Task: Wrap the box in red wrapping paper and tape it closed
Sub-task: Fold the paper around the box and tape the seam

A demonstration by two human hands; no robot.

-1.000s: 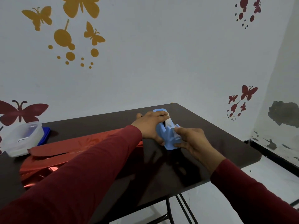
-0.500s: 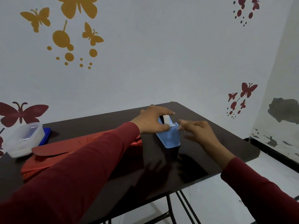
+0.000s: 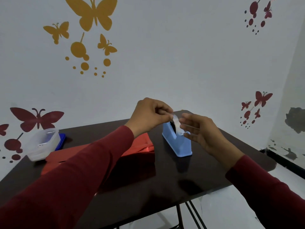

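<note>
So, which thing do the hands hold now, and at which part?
The left hand pinches the tape strip at its upper free end; the right hand seems only to touch it.

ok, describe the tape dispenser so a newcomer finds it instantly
On the dark table, look right of the red paper, under the two raised hands. The tape dispenser is the only pale blue upright block, with a tape strip rising from its top.

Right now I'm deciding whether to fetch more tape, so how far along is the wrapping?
Done: red wrapping paper already covers a flat shape on the table, largely hidden by the sleeve. In hand: the left hand pinches a strip of tape above the blue dispenser, with the right hand open beside it. Left: sticking that strip down; no tape shows on the paper.
</note>
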